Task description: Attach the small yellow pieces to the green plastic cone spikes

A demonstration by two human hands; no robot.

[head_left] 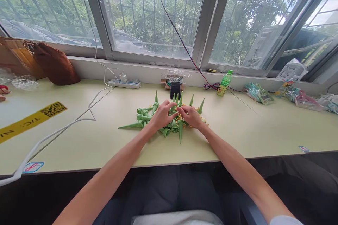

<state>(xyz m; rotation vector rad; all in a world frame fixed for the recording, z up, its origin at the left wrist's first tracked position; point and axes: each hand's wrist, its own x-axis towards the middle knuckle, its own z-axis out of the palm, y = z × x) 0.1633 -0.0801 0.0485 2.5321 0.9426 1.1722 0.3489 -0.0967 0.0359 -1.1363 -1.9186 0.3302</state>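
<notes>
A heap of green plastic watering spikes [180,133] lies on the table in front of me, some standing point-up and others on their sides. My left hand [163,114] curls over the middle of the heap, its thumb and fingers closed round a green spike [172,108]. Close beside it, my right hand [191,115] pinches with thumb and fingertips at the same spot; what sits between those fingertips is too small to make out. Small yellow-orange pieces [207,124] are scattered at the heap's right side, partly covered by my right hand.
A black phone [175,90] leans by a small open box behind the heap. Farther back are a power strip [124,83], a green-capped bottle [224,83] and bagged items [260,94]. A brown pouch [54,64] stands left; a white cable [79,121] crosses the table.
</notes>
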